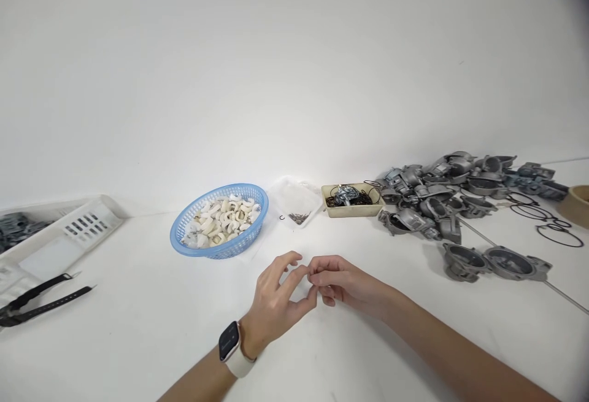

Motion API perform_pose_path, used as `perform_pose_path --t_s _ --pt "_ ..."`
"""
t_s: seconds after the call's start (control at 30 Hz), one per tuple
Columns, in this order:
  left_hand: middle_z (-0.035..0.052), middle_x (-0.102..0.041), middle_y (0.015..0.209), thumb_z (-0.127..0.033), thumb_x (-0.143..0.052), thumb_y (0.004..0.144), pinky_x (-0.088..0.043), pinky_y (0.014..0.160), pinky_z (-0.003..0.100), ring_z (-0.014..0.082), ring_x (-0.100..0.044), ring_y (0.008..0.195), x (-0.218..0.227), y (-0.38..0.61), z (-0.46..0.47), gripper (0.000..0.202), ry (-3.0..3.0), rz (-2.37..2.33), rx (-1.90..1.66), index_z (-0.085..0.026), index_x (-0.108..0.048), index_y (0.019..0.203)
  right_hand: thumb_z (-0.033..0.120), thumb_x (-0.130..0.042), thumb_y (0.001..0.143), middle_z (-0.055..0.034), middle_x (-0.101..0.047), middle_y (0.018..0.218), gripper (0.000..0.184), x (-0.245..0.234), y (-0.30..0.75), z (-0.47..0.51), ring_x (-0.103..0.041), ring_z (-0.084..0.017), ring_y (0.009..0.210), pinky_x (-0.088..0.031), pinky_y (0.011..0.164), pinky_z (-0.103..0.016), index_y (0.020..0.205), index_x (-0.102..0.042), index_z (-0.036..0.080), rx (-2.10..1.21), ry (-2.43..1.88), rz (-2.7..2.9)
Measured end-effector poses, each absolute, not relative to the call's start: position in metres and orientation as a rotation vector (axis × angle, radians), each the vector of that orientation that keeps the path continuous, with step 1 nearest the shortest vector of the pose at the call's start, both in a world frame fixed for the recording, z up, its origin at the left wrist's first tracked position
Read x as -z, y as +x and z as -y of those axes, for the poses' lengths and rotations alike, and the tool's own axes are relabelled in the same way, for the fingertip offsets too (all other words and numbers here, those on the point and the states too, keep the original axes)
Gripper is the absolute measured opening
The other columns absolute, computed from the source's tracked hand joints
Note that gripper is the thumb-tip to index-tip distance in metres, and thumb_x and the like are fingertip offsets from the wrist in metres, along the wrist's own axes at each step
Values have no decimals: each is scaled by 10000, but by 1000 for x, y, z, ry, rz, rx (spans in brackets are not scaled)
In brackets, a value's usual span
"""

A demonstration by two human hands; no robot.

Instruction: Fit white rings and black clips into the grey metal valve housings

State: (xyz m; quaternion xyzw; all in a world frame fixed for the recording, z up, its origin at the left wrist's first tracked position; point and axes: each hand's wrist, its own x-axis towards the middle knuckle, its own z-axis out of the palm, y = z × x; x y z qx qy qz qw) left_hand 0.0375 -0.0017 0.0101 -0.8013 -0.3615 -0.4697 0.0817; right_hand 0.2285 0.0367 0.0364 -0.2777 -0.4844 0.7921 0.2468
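Observation:
My left hand (279, 296), with a watch (229, 342) on its wrist, has its fingers curled and its thumb and fingertips against those of my right hand. My right hand (345, 282) is closed in a pinch, thumb against index finger. Whatever the fingertips hold, if anything, is too small or hidden to make out. Just beyond the hands, a clear plastic bag (288, 196) holds small brownish metal pieces (299, 217). To its left stands a blue basket (184, 247) of white curved parts (225, 221). A cream tray (353, 211) with black rings is on its right.
Grey metal housings (432, 196) are heaped at the right, with two more, including this open one (513, 262), nearer me. Black rings (559, 233) lie beside them. At the left are a white crate (69, 236) and black-handled tweezer-like tools (43, 297). A wall (294, 70) bounds the back.

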Motion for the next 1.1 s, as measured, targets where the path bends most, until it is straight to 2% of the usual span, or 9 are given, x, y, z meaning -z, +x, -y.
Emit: perform_pose_path --t_s 0.13,0.83,1.1 --pt "108 -593 1119 -140 -683 853 -566 763 326 184 -620 886 -11 38 2 226 -2403 1085 1405 -188 -633 1068 300 -776 789 39 -472 672 156 -35 229 -37 -383 -80 577 -348 566 -250 824 -694 172 -2154 -734 1319" --pt "111 -594 1127 -144 -679 844 -575 770 340 190 -620 888 -10 38 2 226 -2396 1085 1411 -193 -620 1056 295 -777 791 57 -446 588 167 -33 229 -38 -370 -81 555 -350 557 -239 794 -658 177 -2160 -728 1333" --pt "108 -601 1102 -148 -660 861 -580 745 330 182 -624 863 -15 39 3 204 -2384 1076 1415 -199 -612 1053 320 -778 780 22 -505 723 175 -32 229 -39 -391 -76 582 -363 559 -247 835 -714 166 -2145 -735 1318"
